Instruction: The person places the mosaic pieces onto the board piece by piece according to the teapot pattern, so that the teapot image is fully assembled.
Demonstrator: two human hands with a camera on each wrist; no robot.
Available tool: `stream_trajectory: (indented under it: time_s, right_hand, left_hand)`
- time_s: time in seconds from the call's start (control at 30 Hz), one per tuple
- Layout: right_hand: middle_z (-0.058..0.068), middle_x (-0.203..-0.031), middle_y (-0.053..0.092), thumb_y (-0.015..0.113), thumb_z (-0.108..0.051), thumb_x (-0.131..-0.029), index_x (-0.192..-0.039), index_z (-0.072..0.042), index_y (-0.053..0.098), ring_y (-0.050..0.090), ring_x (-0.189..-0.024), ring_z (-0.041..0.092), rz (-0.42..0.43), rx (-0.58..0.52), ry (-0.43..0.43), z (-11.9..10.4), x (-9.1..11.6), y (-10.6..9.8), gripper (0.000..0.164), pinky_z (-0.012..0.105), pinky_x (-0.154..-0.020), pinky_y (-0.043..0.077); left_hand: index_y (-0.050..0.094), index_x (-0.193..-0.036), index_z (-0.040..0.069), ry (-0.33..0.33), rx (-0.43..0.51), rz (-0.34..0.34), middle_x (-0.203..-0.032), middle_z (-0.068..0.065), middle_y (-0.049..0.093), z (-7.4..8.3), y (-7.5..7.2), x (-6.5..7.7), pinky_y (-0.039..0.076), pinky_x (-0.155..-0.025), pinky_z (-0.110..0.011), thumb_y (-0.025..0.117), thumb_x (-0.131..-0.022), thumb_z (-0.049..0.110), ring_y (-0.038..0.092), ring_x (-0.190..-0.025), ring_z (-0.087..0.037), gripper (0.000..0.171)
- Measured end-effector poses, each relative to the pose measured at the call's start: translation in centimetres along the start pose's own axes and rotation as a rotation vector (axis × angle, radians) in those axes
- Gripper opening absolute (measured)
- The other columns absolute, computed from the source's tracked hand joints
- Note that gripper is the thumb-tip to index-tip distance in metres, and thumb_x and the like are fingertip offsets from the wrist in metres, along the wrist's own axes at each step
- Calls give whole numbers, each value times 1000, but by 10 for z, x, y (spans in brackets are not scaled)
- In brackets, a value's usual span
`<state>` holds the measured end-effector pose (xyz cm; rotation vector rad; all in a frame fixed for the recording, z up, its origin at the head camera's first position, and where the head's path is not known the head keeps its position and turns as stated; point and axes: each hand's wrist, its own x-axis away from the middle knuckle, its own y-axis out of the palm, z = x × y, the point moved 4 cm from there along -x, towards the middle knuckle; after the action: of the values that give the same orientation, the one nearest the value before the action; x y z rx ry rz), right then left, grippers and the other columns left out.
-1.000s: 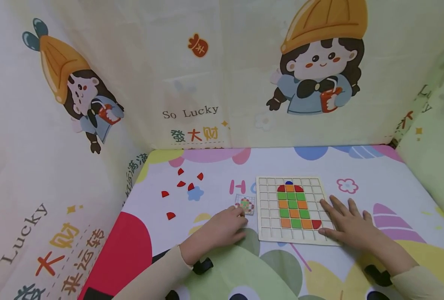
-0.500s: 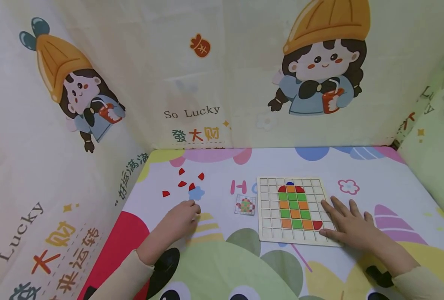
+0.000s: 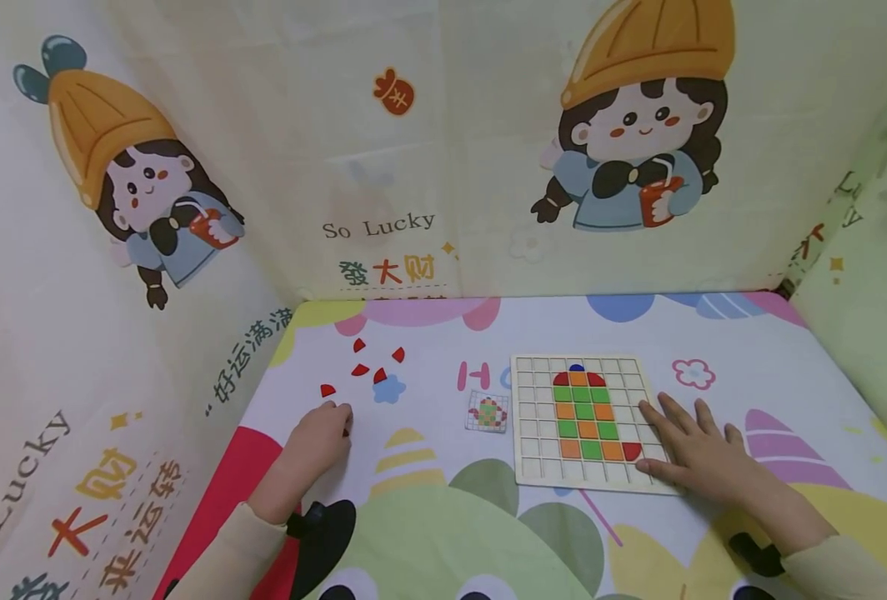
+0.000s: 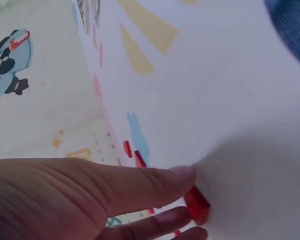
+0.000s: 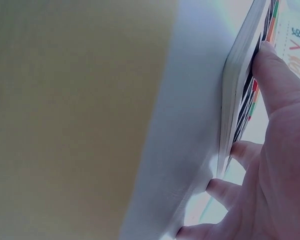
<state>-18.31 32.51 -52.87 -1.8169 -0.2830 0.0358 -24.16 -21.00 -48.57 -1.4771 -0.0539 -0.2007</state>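
Note:
My left hand (image 3: 316, 446) is at the left of the table, thumb and fingertips pinching a red quarter-round tile (image 4: 197, 205); in the head view the hand mostly covers that tile. Just beyond lie several more red tiles, the nearest red tile (image 3: 328, 390) close to the fingertips. My right hand (image 3: 702, 454) lies with spread fingers on the right edge of the wooden grid board (image 3: 537, 433). In the right wrist view its thumb and a finger touch the board's edge (image 5: 231, 95). Green, orange, red and blue tiles fill some of the board's cells.
A small pattern card (image 3: 487, 412) lies just left of the board. The printed tablecloth (image 3: 428, 333) covers the table, with a printed curtain (image 3: 488, 167) behind it and more curtain on both sides.
My left hand has left the pattern card and travelled left to the nearest loose red tile, where it now pinches. The right hand stays on the board.

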Motion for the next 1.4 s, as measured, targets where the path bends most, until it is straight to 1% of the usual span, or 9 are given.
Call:
stream_trajectory:
  time_s: [0.2,0.5,0.63,0.77,0.87,0.97,1.1,1.3,1.4]
  right_hand:
    - [26,-167,19,62,-71,-89,-164,-15,25,13,-140,75,8,15,-8,0,-1,0,100,92,-97,13]
    - [27,-167,20,63,-70,-89,-163,-15,26,13,-140,76,17,8,-11,-1,-1,1,99,92,-97,13]
    - [27,-166,20,63,-70,-89,-163,-15,26,13,-140,76,14,-4,-15,-3,0,1,99,92,-97,13]
    - [27,-166,20,63,-70,-89,-163,-15,26,14,-139,76,21,3,-17,-2,0,1,99,92,-96,13]
    - [27,-166,21,62,-70,-90,-163,-15,26,14,-139,76,30,20,-15,-1,1,0,99,92,-96,14]
    - [27,-166,21,62,-71,-89,-163,-15,26,15,-139,76,33,24,-14,0,0,-1,100,92,-97,14]
    - [27,-166,20,63,-71,-89,-163,-15,26,14,-140,75,26,13,-9,2,0,1,100,92,-97,13]
    - [27,-166,20,63,-70,-88,-163,-15,26,13,-140,75,19,5,-4,2,0,3,100,92,-97,12]
    - [27,-166,20,63,-70,-88,-163,-15,26,13,-140,75,21,5,-6,2,0,3,100,92,-97,12]
  left_hand:
    - [63,-96,8,-19,37,-23,-86,-6,57,-7,4,-3,57,-74,-37,87,-80,13,55,-78,-19,29]
    - [62,-96,9,-53,120,-70,-85,-6,59,-14,4,-2,56,-71,-35,87,-81,15,55,-78,-20,29]
    - [62,-98,8,-71,144,-100,-90,-8,58,-27,-3,11,57,-68,-35,86,-80,14,56,-82,-21,31]
    - [61,-99,9,-79,189,-228,-89,-7,58,-46,-11,30,57,-67,-34,91,-71,11,56,-81,-21,41]
    - [60,-99,11,-58,234,-303,-87,-4,60,-55,-9,42,58,-69,-35,95,-64,10,58,-80,-19,50]
    - [60,-96,13,-14,246,-296,-84,-1,61,-57,-2,47,59,-69,-34,97,-61,9,58,-78,-17,52]
    - [59,-88,15,34,227,-265,-78,1,60,-56,8,47,57,-67,-32,97,-62,10,57,-73,-16,46]
    - [59,-87,16,20,223,-284,-76,1,59,-49,13,45,56,-66,-32,97,-62,11,57,-72,-17,46]
    - [58,-90,16,45,234,-289,-78,1,59,-44,14,43,56,-67,-32,97,-63,11,57,-74,-17,47]
